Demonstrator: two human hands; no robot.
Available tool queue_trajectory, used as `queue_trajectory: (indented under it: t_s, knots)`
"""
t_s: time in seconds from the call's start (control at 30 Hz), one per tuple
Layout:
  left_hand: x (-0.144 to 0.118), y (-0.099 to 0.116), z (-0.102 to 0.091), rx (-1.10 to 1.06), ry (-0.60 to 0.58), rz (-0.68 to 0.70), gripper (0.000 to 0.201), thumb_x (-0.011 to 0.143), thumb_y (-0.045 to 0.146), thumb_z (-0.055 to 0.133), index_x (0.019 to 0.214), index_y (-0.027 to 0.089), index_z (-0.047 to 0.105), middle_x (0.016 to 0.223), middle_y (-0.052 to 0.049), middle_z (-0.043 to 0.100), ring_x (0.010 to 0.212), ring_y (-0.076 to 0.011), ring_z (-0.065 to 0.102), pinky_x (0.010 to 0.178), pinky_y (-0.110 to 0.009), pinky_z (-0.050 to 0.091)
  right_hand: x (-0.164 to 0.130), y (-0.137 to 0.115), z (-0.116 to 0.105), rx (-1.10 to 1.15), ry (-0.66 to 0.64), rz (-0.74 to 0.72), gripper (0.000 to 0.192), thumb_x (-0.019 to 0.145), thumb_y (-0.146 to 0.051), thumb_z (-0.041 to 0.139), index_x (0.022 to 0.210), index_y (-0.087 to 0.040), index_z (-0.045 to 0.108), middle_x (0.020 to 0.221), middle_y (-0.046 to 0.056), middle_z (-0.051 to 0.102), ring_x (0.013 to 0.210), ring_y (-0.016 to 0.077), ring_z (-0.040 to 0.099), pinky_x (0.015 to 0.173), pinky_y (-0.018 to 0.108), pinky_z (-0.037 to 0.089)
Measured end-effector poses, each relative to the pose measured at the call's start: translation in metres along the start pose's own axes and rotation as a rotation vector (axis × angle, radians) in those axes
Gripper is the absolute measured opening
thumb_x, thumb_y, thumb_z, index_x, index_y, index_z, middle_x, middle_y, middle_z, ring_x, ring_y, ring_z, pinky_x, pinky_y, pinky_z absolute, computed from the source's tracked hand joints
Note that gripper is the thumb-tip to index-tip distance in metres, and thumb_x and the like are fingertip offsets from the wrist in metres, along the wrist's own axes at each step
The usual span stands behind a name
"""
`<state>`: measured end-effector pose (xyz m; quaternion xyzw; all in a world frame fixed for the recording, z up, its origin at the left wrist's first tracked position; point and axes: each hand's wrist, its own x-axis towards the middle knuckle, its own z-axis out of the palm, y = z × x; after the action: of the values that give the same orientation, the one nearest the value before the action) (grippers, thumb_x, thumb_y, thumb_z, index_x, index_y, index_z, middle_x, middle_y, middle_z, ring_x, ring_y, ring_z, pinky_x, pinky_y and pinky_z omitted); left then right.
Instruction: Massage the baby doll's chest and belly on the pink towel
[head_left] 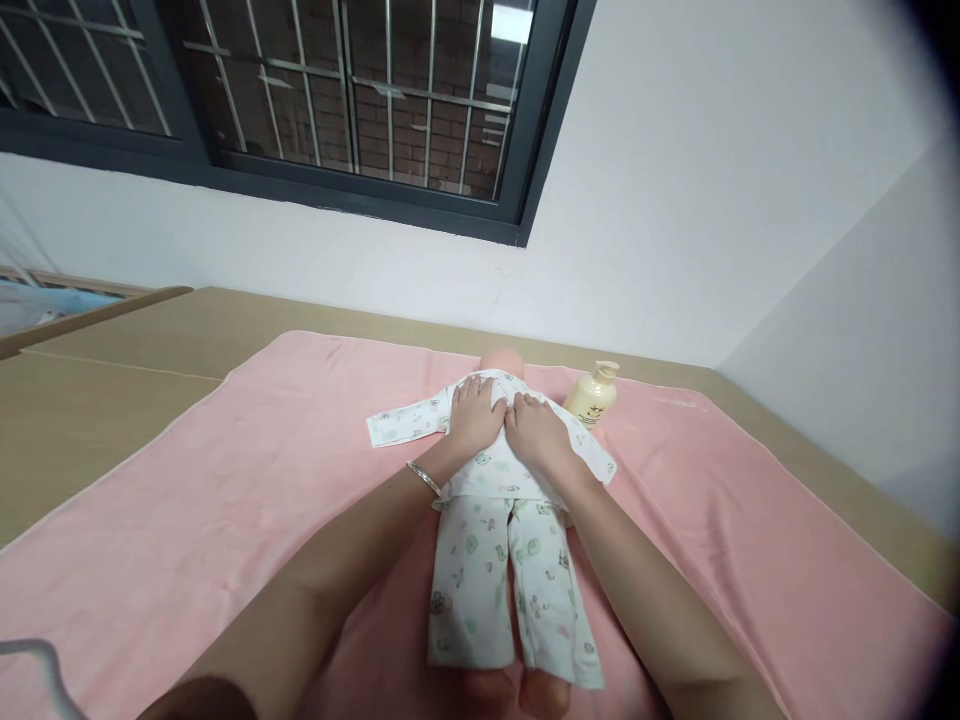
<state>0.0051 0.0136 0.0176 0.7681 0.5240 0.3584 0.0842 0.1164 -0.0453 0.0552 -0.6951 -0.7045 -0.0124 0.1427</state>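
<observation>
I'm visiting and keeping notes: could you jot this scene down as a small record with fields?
Left hand: laid on a doll in white, patterned cloth pajamas
Right hand: beside the left, on the doll's torso
Under doll: pink cloth sheet
Nearby: pale-yellow, rounded pump bottle
Left wrist: thin silver-coloured bangle
Wall: dark-framed window

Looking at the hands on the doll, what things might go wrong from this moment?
The pump bottle stands close to the doll's sleeve; if the right hand swung outward, it might tip over.
The bracelet at the left hand's wrist is near the shirt's hem and could catch the cloth.
The creased pink blanket might shift under pushing.
</observation>
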Motion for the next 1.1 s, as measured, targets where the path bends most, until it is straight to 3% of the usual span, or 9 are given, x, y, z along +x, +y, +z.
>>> queue_trajectory:
  t_s: [0.1, 0.27, 0.33, 0.47, 0.57, 0.7, 0.8, 0.97, 1.1]
  knots:
    - [-0.006, 0.007, -0.001, 0.071, 0.026, 0.059, 0.037, 0.094, 0.030, 0.042, 0.125, 0.014, 0.056, 0.135, -0.016, 0.055, 0.132, -0.0297, 0.044, 0.112, -0.048, 0.031, 0.006, 0.012, -0.001, 0.080, -0.025, -0.035, 0.047, 0.100, -0.033, 0.023, 0.124, -0.011, 0.056, 0.129, 0.018, 0.059, 0.122, 0.0279, 0.053, 0.104, 0.039, 0.036]
    - [-0.017, 0.019, -0.004, 0.199, 0.028, 0.108, 0.036, 0.096, 0.025, 0.035, 0.096, 0.013, 0.068, 0.102, -0.016, 0.066, 0.104, -0.0277, 0.060, 0.091, -0.040, 0.047, 0.024, 0.039, 0.018, 0.195, -0.009, -0.078, 0.055, 0.100, -0.039, 0.026, 0.144, -0.008, 0.038, 0.153, 0.016, 0.034, 0.144, 0.0247, 0.026, 0.115, 0.040, 0.022]
    - [-0.020, 0.021, -0.004, 0.209, 0.040, 0.097, 0.037, 0.097, 0.026, 0.034, 0.095, 0.013, 0.068, 0.103, -0.017, 0.066, 0.103, -0.0285, 0.061, 0.087, -0.040, 0.048, 0.027, 0.041, 0.022, 0.198, 0.007, -0.064, 0.056, 0.099, -0.040, 0.027, 0.146, -0.008, 0.035, 0.155, 0.015, 0.031, 0.145, 0.0253, 0.024, 0.116, 0.042, 0.020]
    - [-0.015, 0.021, -0.009, 0.193, 0.060, 0.064, 0.034, 0.094, 0.028, 0.039, 0.107, 0.012, 0.067, 0.119, -0.018, 0.064, 0.115, -0.0308, 0.057, 0.095, -0.041, 0.045, 0.018, 0.029, 0.014, 0.110, 0.073, -0.096, 0.048, 0.100, -0.033, 0.026, 0.134, -0.009, 0.048, 0.141, 0.016, 0.050, 0.134, 0.0265, 0.041, 0.111, 0.039, 0.027]
    - [-0.005, 0.014, -0.015, 0.189, 0.005, 0.047, 0.033, 0.092, 0.029, 0.042, 0.106, 0.012, 0.067, 0.111, -0.017, 0.068, 0.109, -0.0303, 0.061, 0.097, -0.042, 0.044, 0.006, 0.013, 0.004, 0.008, 0.100, -0.064, 0.042, 0.099, -0.031, 0.027, 0.120, -0.011, 0.058, 0.120, 0.017, 0.064, 0.117, 0.0275, 0.055, 0.101, 0.036, 0.036]
    - [0.007, 0.001, -0.017, 0.108, -0.031, 0.051, 0.036, 0.091, 0.032, 0.043, 0.112, 0.013, 0.065, 0.118, -0.016, 0.067, 0.114, -0.0297, 0.059, 0.102, -0.043, 0.042, -0.006, -0.003, 0.001, -0.080, 0.104, -0.003, 0.038, 0.098, -0.032, 0.030, 0.109, -0.012, 0.062, 0.106, 0.017, 0.067, 0.099, 0.0287, 0.062, 0.087, 0.036, 0.043]
    - [0.009, -0.005, -0.011, 0.070, -0.024, 0.052, 0.038, 0.091, 0.033, 0.042, 0.119, 0.014, 0.062, 0.126, -0.014, 0.064, 0.120, -0.0284, 0.055, 0.106, -0.043, 0.039, -0.005, -0.003, 0.006, -0.058, 0.098, 0.009, 0.041, 0.099, -0.033, 0.029, 0.111, -0.012, 0.062, 0.108, 0.018, 0.066, 0.102, 0.0290, 0.062, 0.088, 0.037, 0.043]
    - [0.007, -0.006, -0.003, 0.069, 0.016, 0.033, 0.040, 0.092, 0.033, 0.043, 0.125, 0.014, 0.058, 0.133, -0.013, 0.059, 0.128, -0.0270, 0.050, 0.112, -0.043, 0.033, 0.014, 0.020, 0.018, 0.100, 0.092, -0.057, 0.053, 0.101, -0.039, 0.028, 0.141, -0.008, 0.043, 0.147, 0.018, 0.042, 0.139, 0.0278, 0.036, 0.112, 0.039, 0.027]
    - [0.004, -0.003, -0.005, 0.091, 0.020, 0.036, 0.039, 0.093, 0.034, 0.044, 0.124, 0.015, 0.057, 0.133, -0.012, 0.060, 0.127, -0.0253, 0.050, 0.112, -0.041, 0.033, 0.027, 0.035, 0.027, 0.207, 0.061, -0.047, 0.058, 0.101, -0.045, 0.027, 0.147, -0.011, 0.037, 0.154, 0.015, 0.032, 0.145, 0.0248, 0.024, 0.119, 0.042, 0.014]
